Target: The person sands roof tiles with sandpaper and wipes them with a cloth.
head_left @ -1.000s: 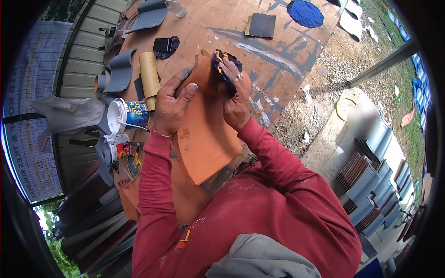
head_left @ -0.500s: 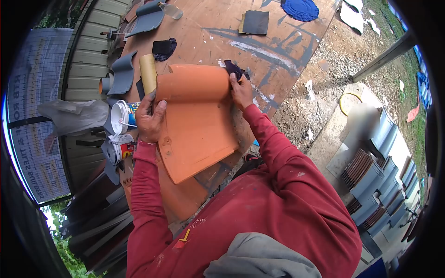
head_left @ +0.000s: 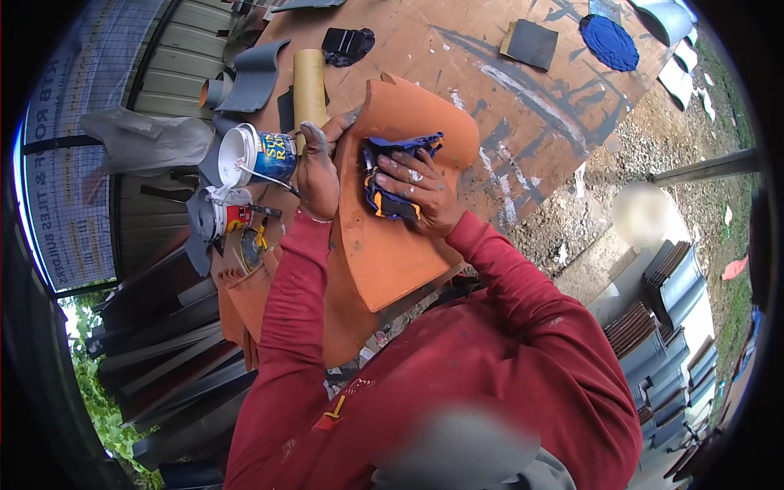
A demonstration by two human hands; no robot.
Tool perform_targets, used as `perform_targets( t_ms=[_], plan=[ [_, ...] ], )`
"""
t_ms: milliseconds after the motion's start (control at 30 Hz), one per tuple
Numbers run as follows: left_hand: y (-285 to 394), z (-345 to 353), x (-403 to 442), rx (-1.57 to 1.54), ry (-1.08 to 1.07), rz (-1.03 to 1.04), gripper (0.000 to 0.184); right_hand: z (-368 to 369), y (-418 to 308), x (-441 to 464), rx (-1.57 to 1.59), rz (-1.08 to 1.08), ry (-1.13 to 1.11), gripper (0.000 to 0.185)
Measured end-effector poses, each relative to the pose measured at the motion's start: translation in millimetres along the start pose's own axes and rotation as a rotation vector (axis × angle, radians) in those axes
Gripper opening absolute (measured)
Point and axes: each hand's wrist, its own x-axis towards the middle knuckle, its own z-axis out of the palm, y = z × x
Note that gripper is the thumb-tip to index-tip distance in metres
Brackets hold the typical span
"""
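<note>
An orange clay roof tile point(head_left: 400, 265) is tilted in front of me over the wooden table. Its left edge is gripped by my left hand point(head_left: 318, 175), with the thumb raised on the near side and the fingers partly hidden at the edge. My right hand point(head_left: 420, 192) presses a bunched dark blue cloth point(head_left: 379, 150) with orange trim against the tile's face, just below its rounded ridge. Left of my left hand stands a white bucket with a blue label point(head_left: 273, 155), a stick resting in it.
A second tub with a red label point(head_left: 238, 216), a brown roll point(head_left: 309, 88) and a grey tile point(head_left: 255, 75) are at the left. Farther back lie a dark square sheet point(head_left: 531, 45) and a blue cloth heap point(head_left: 609, 43). Stacked tiles point(head_left: 661, 355) stand at right.
My right hand has moved from the tile's right edge onto its face, bringing the dark cloth with it. My left hand still holds the left side. The view has shifted, and the tile has turned somewhat.
</note>
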Motion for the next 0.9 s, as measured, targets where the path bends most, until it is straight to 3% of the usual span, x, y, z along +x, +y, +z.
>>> perform_targets(
  t_ms=[100, 133, 200, 233, 300, 367, 433, 567, 633, 667, 733, 767, 867, 900],
  plan=[
    [1, -7, -6, 0.010, 0.062, -0.024, 0.072, -11, 23, -69, 0.000, 0.273, -0.038, 0.049],
    [-7, -18, -6, 0.005, 0.058, -0.022, 0.072, -18, 20, -78, -0.006, 0.273, -0.038, 0.049],
    [-22, -39, -6, 0.079, 0.065, 0.050, 0.068, -22, 16, -89, 0.221, 0.905, 0.148, 0.036],
    [-19, -39, -11, -0.035, 0.050, 0.015, 0.061, -23, 4, -75, 0.223, 0.913, 0.148, 0.036],
    [-34, -54, -13, -0.042, 0.092, 0.019, 0.060, -24, -22, -31, 0.448, 0.896, 0.390, 0.027],
    [-31, -51, -19, -0.176, 0.150, -0.043, 0.054, -21, -52, 28, 0.177, 0.394, 0.308, 0.037],
    [-22, -49, -23, -0.074, 0.137, -0.050, 0.054, 5, -61, 57, 0.048, 0.200, 0.174, 0.053],
    [-6, -29, -17, 0.206, 0.180, 0.013, 0.052, 38, -91, 39, 0.065, 0.263, 0.075, 0.051],
    [0, -20, -17, 0.420, 0.212, 0.141, 0.049, 19, -105, 9, 0.235, 0.243, -0.286, 0.041],
    [-1, -20, -21, 0.416, 0.232, 0.128, 0.049, 4, -110, -1, 0.245, 0.247, -0.307, 0.041],
    [-3, -23, -18, 0.401, 0.180, 0.114, 0.047, -29, -114, -4, 0.629, 0.316, -0.546, 0.033],
    [-2, -21, -17, 0.413, 0.183, 0.121, 0.046, -34, -113, -4, 0.632, 0.316, -0.551, 0.033],
    [15, 5, -12, 0.354, 0.197, 0.112, 0.046, -36, -98, 2, 0.638, 0.714, -0.081, 0.034],
    [14, 10, -10, 0.353, 0.186, 0.110, 0.046, -25, -98, 15, 0.535, 0.592, 0.047, 0.035]
  ],
)
